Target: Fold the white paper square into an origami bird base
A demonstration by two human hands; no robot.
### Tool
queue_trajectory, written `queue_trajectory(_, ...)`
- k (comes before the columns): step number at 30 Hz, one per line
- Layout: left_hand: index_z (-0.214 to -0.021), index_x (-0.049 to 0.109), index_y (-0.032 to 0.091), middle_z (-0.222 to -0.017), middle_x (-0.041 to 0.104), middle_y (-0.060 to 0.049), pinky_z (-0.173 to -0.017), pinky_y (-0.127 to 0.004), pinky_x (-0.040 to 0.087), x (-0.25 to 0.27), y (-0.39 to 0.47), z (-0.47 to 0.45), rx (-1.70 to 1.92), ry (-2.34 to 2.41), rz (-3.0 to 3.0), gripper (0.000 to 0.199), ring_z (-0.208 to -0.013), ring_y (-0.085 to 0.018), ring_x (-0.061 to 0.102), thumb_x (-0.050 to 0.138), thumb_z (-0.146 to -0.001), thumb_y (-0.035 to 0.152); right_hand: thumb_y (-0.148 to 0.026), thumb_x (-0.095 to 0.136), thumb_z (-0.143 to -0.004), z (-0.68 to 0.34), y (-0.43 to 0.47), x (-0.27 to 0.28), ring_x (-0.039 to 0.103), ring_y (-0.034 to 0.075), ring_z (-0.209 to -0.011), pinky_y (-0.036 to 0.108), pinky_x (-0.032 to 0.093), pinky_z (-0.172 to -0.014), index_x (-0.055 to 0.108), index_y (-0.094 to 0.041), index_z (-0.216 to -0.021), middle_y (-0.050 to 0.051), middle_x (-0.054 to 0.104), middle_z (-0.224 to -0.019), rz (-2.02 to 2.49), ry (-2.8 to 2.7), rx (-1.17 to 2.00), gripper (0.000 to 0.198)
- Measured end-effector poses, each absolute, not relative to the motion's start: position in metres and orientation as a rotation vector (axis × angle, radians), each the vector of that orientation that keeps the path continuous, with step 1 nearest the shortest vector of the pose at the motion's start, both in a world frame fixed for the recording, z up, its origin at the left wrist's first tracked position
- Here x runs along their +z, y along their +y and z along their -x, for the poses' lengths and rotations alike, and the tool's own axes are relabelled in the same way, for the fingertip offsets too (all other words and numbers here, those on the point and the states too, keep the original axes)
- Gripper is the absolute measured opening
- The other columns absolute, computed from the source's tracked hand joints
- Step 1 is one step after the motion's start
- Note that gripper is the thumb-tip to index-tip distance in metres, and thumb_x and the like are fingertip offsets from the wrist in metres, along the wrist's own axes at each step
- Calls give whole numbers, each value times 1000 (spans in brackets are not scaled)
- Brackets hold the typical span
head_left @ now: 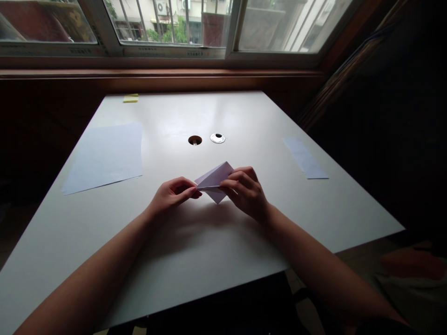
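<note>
A folded sheet of paper (213, 177), pale lilac-white with pointed corners and several creased flaps, is held between both hands above the middle of the table. My left hand (176, 191) pinches its left tip between thumb and fingers. On the other side, my right hand (247, 190) grips the right part, its fingers covering that end. One flap points up and away, and another corner points down toward the tabletop. A soft shadow of hands and paper falls on the surface below.
On the white table (167, 274) lie large paper sheets (108, 153) at left and a narrow paper strip (305, 158) at right. Yellow sticky notes (131, 98) are near the far edge. A round cable hole (194, 140) and its metal cover (218, 138) sit beyond my hands. Behind is a window (171, 23).
</note>
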State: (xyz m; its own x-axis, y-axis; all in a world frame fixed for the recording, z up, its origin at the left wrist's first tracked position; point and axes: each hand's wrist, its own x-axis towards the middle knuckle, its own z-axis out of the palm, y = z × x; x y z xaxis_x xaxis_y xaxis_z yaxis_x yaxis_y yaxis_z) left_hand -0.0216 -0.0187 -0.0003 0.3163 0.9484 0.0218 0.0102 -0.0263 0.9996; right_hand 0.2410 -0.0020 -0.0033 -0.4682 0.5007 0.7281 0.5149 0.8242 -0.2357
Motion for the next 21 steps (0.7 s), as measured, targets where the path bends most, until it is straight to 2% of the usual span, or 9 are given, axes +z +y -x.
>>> queue_trajectory(14, -95, 72, 12, -95, 75, -12, -81, -33, 61, 2, -18, 21, 1004, 948, -1447, 28, -84, -21, 72, 69, -88, 38, -19, 68, -88, -241, -2, -3, 56, 25, -93, 44, 51, -85, 67, -29, -105, 5, 66, -90, 754, -2150, -8, 20)
queue_trajectory(21, -104, 65, 15, -94, 73, -9, -82, -35, 61, -3, -23, 19, 1177, 969, -1605, 21, -86, -20, 73, 68, -90, 29, -20, 68, -88, -240, -2, -3, 55, 25, -92, 44, 51, -84, 67, -28, -101, 5, 66, -89, 780, -2140, -6, 16)
